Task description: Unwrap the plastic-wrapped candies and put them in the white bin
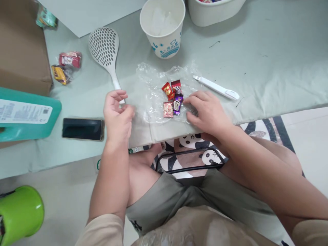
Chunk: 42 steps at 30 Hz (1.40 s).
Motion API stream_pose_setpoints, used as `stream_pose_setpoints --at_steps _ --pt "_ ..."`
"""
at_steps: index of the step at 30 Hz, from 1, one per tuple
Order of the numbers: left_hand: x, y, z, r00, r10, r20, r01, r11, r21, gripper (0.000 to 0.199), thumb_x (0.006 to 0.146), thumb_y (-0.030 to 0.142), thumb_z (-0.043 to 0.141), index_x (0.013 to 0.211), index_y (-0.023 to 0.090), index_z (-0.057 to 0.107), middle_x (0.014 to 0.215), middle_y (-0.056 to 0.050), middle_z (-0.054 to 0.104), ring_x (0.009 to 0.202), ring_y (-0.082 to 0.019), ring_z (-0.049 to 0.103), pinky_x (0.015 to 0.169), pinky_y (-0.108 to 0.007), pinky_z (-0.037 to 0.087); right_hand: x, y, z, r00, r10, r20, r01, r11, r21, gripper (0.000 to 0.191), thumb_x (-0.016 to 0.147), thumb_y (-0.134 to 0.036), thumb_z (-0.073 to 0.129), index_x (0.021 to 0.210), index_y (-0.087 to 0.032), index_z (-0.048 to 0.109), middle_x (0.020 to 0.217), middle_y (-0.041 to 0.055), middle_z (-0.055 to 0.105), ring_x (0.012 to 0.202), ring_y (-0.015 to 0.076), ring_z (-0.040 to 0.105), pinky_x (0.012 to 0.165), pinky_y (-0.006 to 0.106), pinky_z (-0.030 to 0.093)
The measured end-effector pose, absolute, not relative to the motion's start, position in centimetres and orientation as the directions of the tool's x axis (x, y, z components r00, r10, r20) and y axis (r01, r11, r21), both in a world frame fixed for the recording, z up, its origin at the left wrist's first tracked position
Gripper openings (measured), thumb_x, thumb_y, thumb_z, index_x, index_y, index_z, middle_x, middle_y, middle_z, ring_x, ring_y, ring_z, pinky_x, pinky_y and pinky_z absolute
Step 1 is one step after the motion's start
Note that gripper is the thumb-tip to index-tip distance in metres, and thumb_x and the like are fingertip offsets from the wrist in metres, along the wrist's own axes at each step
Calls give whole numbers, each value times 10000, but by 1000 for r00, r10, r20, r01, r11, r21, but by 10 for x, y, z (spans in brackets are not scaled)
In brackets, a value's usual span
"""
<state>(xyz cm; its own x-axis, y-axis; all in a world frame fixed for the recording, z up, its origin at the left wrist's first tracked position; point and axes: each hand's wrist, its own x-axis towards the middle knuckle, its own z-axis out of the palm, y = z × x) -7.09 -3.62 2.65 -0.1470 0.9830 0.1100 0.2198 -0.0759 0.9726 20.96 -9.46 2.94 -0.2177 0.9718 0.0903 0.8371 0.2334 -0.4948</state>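
Note:
Several small wrapped candies lie bunched on a crumpled clear plastic sheet (151,92): a red-and-gold candy (167,91), a dark red candy (176,86), a purple candy (177,105) and a pink-red square candy (168,109). My right hand (205,111) rests over the sheet's right side, fingers apart, its index fingertip right beside the purple candy; whether it touches cannot be made out. To the left, my left hand (118,114) is raised with loosely curled, parted fingers and nothing visible in them. The end of a white slotted skimmer (104,46) lies just behind those fingers.
A paper cup (164,41) holding whitish plastic stands behind the sheet, near a white tub (215,13). A white utility knife (216,87) lies right. Leftward are a phone (82,128), a teal jug (28,114), wrapped candies (70,59) and a cardboard box (23,44).

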Motion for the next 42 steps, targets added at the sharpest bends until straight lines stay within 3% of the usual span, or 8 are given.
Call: stream_pose_setpoints --at_steps 4,10,16,21,29,32,35,42 --pt "-69 -36 30 -243 963 121 214 -69 975 262 724 237 717 947 248 580 995 11 583 553 -50 431 497 -246 343 209 -95 30 -214 973 83 840 226 -494 339 903 -233 545 1194 -201 715 1237 150 711 1166 359 627 974 513 510" --pt "-43 -52 37 98 992 83 632 -127 765 509 726 259 804 1194 249 605 790 32 675 774 -164 635 761 -317 491 208 -95 30 -211 973 93 843 229 -487 336 895 -231 555 1186 -203 721 1230 149 710 1171 356 631 980 514 515" --pt "-41 -48 46 -19 999 -35 255 39 966 393 756 113 701 1088 275 569 687 89 497 522 -87 536 533 -227 457 209 -95 31 -212 974 72 847 221 -484 338 900 -225 564 1196 -189 722 1228 146 713 1165 352 635 984 516 522" --pt "-47 -45 57 -126 978 -168 80 179 981 298 703 47 689 879 249 558 526 113 408 395 -69 402 375 -197 259 209 -95 30 -208 973 99 844 229 -484 329 891 -226 560 1175 -204 725 1216 144 716 1167 349 629 966 502 522" --pt "-66 -37 44 -314 949 12 283 82 956 237 669 4 647 737 223 588 540 90 367 455 -69 308 468 -242 262 209 -95 31 -211 974 78 847 222 -483 332 893 -241 547 1174 -214 722 1232 138 714 1159 337 620 962 483 504" --pt "-62 -36 33 -234 955 182 408 -74 910 152 788 180 716 882 245 616 746 24 570 659 -119 539 622 -265 427 208 -95 31 -206 976 68 848 213 -486 344 887 -233 545 1181 -207 722 1234 141 708 1164 344 619 970 496 500" --pt "-51 -35 25 -60 981 185 502 -130 855 428 809 359 797 1169 271 584 1018 -28 673 895 -170 655 759 -300 498 208 -95 30 -208 974 87 842 224 -490 328 885 -228 546 1161 -221 723 1222 135 706 1159 345 621 973 504 507" --pt "-56 -28 27 -80 990 112 570 -46 821 383 858 257 713 1216 303 586 745 56 628 539 -117 480 614 -284 445 211 -95 29 -236 966 109 835 259 -486 295 892 -223 546 1128 -227 721 1209 129 715 1136 333 641 984 496 520"
